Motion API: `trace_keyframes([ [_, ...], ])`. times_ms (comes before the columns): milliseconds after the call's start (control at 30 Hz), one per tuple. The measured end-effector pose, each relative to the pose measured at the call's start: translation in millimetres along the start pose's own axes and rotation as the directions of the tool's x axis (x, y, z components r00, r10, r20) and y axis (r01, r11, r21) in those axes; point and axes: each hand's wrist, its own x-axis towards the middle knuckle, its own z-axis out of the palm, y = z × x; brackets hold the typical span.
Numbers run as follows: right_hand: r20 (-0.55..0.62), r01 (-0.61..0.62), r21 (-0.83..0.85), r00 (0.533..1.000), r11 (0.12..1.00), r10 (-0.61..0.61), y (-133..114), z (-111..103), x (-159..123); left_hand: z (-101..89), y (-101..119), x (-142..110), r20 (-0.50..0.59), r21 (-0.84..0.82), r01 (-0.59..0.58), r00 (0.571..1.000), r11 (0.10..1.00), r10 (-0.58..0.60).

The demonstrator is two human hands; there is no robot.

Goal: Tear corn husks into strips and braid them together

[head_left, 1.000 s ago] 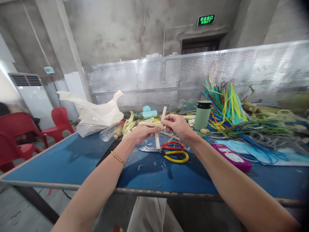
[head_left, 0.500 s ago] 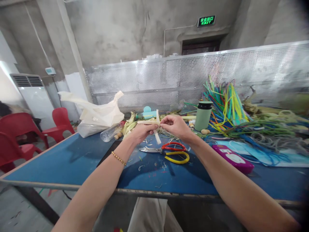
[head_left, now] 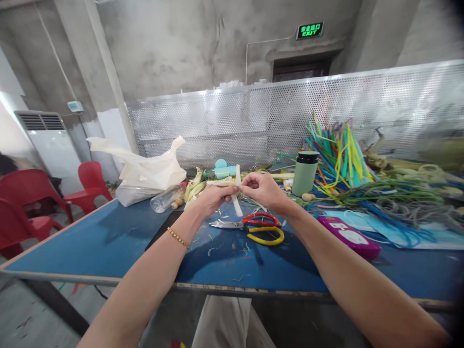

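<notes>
Pale flat strips, which look like corn husk, cross each other between my two hands. My left hand pinches them where they meet, with one end pointing left over my fingers. My right hand is closed, thumb and fingertips together at the same crossing. One strip runs up and down, sticking out above and below the fingers. Just below my hands lie scissors with one red and one yellow handle, blades to the left. My fingertips partly hide the crossing.
Husks, a clear bottle and a cream plastic bag lie left. To the right are a green thermos, a purple box, colored strips and cords. Small scraps dot the blue table.
The upright strip has tilted and shifted slightly left between my fingers. My right hand has come in closer to my left at the crossing. The last half second shows almost no movement.
</notes>
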Motion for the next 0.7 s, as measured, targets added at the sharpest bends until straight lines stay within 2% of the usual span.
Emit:
trace_keyframes([
  [167, -0.044, 0.008, -0.051, 0.999, 0.999, -0.010, -2.9, -1.9, -0.1, -0.6, 1.5, 0.8, 0.002, -0.025, 0.004, 1.000, 1.000, -0.004],
  [367, 0.099, -0.020, 0.099, 0.995, 0.995, 0.010, -13.1, -4.6, -4.3, -3.3, 1.9, 1.8, 0.005, -0.031, 0.001, 1.000, 1.000, -0.001],
  [567, 0.066, 0.042, 0.000, 0.997, 0.999, -0.041, -13.6, -2.8, -4.5, -2.2, 4.1, -0.3, 0.025, -0.043, 0.023, 0.999, 0.999, -0.022],
  [700, 0.025, 0.025, -0.088, 0.999, 0.996, -0.023, -8.7, -1.5, -1.9, -2.4, 5.2, -1.1, 0.051, -0.029, 0.038, 0.998, 0.999, -0.036],
])
